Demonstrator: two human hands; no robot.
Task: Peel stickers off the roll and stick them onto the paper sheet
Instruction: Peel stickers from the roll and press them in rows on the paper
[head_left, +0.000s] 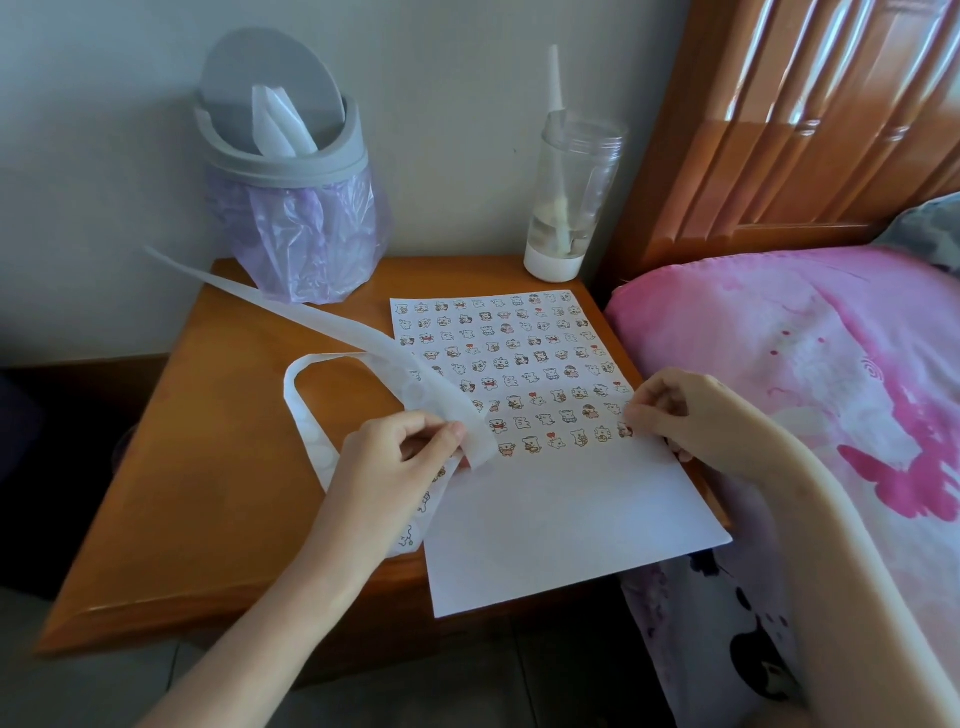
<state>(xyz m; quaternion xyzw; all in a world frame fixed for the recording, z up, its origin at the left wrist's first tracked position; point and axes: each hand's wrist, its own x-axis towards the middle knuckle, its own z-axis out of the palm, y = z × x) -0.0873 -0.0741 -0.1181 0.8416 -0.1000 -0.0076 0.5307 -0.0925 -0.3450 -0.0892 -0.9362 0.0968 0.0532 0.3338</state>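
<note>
A single wide-angle camera worn on the person's head looks forward and steeply down at the desk (218, 467). It is close enough that the left hand (395, 452) and the right hand (691, 410), reaching in from the bottom edge, sit near mid-frame. The wall (441, 104) closes the top of the view, the bed (805, 364) fills the right side, and straight edges bow toward the frame's borders.
</note>
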